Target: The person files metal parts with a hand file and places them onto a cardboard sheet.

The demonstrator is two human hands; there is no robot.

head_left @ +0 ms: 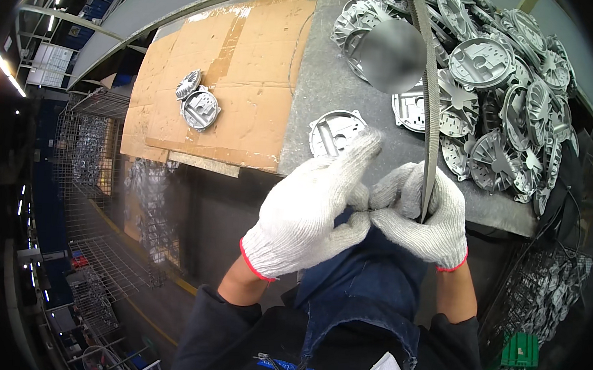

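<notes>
White knit gloves, red-edged at the cuff, cover both hands. Left hand (319,210): partly open, forefinger extended away from the body, thumb and remaining fingertips bent toward the right hand; whether it has hold of anything small cannot be told. Right hand (421,218): fingers curled, thumb folded in, closed on the near end of a long flat grey strip (424,84). Strip runs from that grip out over the grey bench (318,70) and leaves view at the top.

Just beyond the left forefinger, a single round casting (331,132), grey metal, recessed face up on the bench; fingertip overlaps it from this angle, contact unclear. Beyond the right hand and to its right, a heap of similar castings (522,98), some showing radial fins. Beyond both hands, left of the strip, a round grey patch (391,54), too blurred to identify.

Left of the left hand and farther out, brown cardboard (240,112) bearing a close pair of castings (201,109). Well off to its left, a wire cage (89,150). Below and right of the right hand, a green crate (520,350).
</notes>
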